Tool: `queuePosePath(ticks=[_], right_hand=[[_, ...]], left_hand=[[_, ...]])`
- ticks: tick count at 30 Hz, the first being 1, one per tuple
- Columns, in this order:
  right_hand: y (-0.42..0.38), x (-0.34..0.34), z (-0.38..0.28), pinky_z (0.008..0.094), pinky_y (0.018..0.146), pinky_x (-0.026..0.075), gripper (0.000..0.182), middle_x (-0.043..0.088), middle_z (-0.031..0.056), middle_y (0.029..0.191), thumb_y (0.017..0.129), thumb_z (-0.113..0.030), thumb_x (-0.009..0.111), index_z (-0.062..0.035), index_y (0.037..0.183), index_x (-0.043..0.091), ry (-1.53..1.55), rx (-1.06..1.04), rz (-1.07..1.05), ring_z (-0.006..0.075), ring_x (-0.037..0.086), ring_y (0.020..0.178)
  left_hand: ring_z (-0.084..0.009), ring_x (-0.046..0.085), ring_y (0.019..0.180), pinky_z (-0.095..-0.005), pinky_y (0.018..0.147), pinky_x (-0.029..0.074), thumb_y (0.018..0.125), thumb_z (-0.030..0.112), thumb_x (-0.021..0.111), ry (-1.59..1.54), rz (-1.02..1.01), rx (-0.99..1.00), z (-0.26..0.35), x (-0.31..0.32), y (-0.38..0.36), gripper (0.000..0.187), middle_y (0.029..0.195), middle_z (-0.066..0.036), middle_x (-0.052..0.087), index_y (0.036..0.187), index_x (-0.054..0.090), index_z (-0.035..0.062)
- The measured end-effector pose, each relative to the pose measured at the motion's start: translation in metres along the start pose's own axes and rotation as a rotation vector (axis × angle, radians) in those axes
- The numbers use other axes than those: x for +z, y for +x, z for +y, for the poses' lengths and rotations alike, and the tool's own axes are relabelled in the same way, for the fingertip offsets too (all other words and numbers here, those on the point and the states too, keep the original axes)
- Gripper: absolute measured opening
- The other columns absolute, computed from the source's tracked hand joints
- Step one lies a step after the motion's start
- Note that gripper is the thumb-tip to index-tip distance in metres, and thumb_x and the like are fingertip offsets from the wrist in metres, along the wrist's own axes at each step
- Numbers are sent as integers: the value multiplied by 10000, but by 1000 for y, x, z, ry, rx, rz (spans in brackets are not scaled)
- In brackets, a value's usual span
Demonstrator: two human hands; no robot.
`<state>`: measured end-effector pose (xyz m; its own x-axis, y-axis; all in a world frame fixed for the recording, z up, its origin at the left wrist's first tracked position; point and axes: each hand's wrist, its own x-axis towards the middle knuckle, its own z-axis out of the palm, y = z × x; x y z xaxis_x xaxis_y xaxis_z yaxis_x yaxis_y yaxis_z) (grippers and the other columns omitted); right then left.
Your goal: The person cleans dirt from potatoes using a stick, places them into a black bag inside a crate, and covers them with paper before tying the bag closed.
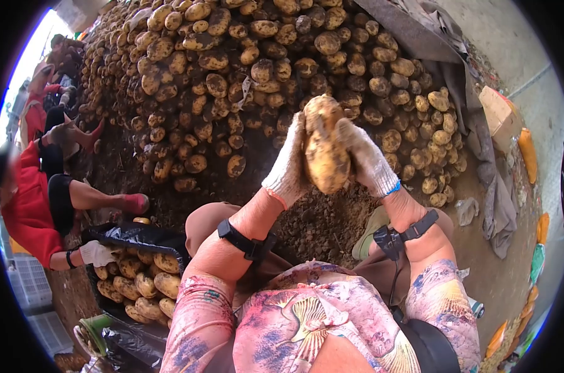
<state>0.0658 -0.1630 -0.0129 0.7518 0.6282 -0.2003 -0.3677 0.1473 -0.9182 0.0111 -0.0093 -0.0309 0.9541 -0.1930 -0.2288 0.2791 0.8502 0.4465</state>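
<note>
while two straps [247, 241] [406, 235] are circling the wrists, the left hand [369, 158] and the right hand [287, 166], both in knit gloves, are grasping a potato [327, 163] from its two sides. it is hanging upright between the palms, above the soil [307, 230] and in front of the pile. its top end is bulging like a second lump, and whether one knobby potato or two pressed together are showing, i cannot tell. it is looking stiff and solid, probably rather heavy for one hand, and the dirt is likely making it gritty more than slippery. the skin could be scuffing or bruising under hard pressure, so the broad middle is offering the best hold, a palm on each side.

counting outward: two hands are gripping one potato, or possibly two. off to the right hand's side, one crate [181, 248] with a black liner is holding a dozen or more potatoes, and one gloved hand [97, 253] of a co-worker [30, 217] in red is resting by its edge. two pale crates [30, 280] [50, 332] are standing behind. one big pile [213, 84] is spreading beyond, too many to count; one grey cloth [440, 62] is edging it, and one box [499, 118] is lying past that. at least one more person [36, 102] is sitting farther off.
</note>
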Motion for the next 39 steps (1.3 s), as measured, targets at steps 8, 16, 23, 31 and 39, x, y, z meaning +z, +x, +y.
queuePosePath(ticks=[8,16,23,31,39], right_hand=[[-3,-17,-12,371,662,524,198,691,191,915,944,-193,654,-26,1049,664,33,-480,209,298,703,819],[-11,6,-37,420,564,495,98,668,154,759,914,-177,671,-85,942,652,-1298,-841,463,367,655,684],[-13,12,-31,419,545,511,105,642,134,702,899,-197,661,-113,958,637,-1554,-719,346,335,663,649],[-12,3,-45,430,539,500,152,639,147,673,930,-244,641,-95,901,623,-1422,-721,345,359,654,642],[-22,15,-40,420,544,512,137,624,119,635,898,-235,655,-113,853,614,-1661,-674,149,329,661,626]], left_hand=[[-220,631,1153,-398,961,550,1030,368,518,149,33,137,15,7,-17,489,1328,-111,595,1419,461,76],[-208,618,1172,-396,979,537,1026,349,532,148,68,171,11,6,-12,466,1336,-101,584,1406,475,87],[-152,586,1124,-346,954,506,984,241,625,345,93,248,8,-2,-8,449,1267,-50,578,1373,476,73],[-163,574,1158,-336,991,481,906,188,711,454,67,347,12,0,-10,605,1303,-91,578,1420,435,29],[-174,585,1151,-330,996,478,873,142,719,667,143,429,9,-3,-11,642,1305,-102,589,1431,429,11]])
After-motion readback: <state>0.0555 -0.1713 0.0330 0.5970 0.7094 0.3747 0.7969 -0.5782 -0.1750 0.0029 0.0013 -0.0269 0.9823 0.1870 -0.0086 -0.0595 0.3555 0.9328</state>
